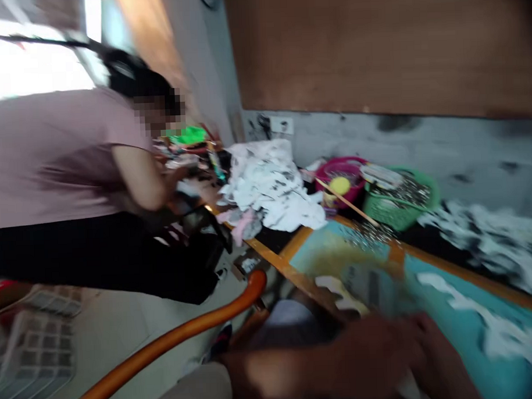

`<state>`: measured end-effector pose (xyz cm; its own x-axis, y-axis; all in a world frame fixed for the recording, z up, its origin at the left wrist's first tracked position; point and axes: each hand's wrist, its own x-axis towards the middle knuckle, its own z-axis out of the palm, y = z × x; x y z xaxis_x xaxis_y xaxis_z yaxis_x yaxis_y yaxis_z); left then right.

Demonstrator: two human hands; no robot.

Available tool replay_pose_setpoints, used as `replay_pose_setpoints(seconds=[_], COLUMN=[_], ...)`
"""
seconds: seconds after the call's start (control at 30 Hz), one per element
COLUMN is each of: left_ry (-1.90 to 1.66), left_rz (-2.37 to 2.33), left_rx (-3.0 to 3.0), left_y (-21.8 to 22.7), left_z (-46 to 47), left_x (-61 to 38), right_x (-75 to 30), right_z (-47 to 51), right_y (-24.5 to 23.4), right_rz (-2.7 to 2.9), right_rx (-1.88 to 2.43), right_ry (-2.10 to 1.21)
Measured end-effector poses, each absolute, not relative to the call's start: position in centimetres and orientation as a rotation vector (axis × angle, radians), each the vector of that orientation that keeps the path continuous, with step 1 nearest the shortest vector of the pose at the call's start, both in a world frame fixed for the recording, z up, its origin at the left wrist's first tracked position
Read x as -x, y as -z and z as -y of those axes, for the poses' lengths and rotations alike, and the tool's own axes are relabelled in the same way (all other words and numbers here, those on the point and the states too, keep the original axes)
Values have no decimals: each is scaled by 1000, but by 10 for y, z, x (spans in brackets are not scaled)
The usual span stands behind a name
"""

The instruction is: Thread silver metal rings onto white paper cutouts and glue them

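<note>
Blurred hands [354, 359] over a teal framed board [439, 286], grip unclear, long edge slanting down rightward

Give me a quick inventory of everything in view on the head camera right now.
co-worker: 1, pink top, black trousers, far left
white heaps: 2, white with dark marks, centre and far right
pink basin: 1, pink, near the wall
yellow ball: 1, yellow, at the pink basin
green basket: 1, green, right of the pink basin
teal board: 1, teal with orange edging, lower right
orange rail: 1, orange, lower left
white crate: 1, white, lower left corner
wall socket: 1, white, on the wall
wooden panel: 1, brown, top right
own hand: 1, blurred, over the teal board; side unclear
</note>
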<state>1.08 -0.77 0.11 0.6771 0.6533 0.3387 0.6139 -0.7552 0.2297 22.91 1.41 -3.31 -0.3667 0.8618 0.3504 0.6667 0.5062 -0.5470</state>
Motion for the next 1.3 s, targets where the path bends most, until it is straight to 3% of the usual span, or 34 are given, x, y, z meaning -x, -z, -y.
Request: replay_pose_setpoints(seconds=[0.6, 0.83, 1.07, 1.3], left_ry=[-620, -744, -878, -766], left_rz=[-775, -748, -724, -704], left_rx=[-2705, -2749, -2873, -2727], left_y=[22, 31, 30, 36], left_z=[-42, -42, -34, -41], left_x=[-27, -25, -24, -23], right_x=[-220, -233, -237, -236], right_z=[26, 28, 9, 17], right_y=[36, 17, 11, 23], right_rz=[2114, 2012, 2183, 2318], right_rx=[1352, 1271, 1204, 1198], right_ry=[-239, -564, -627, -329])
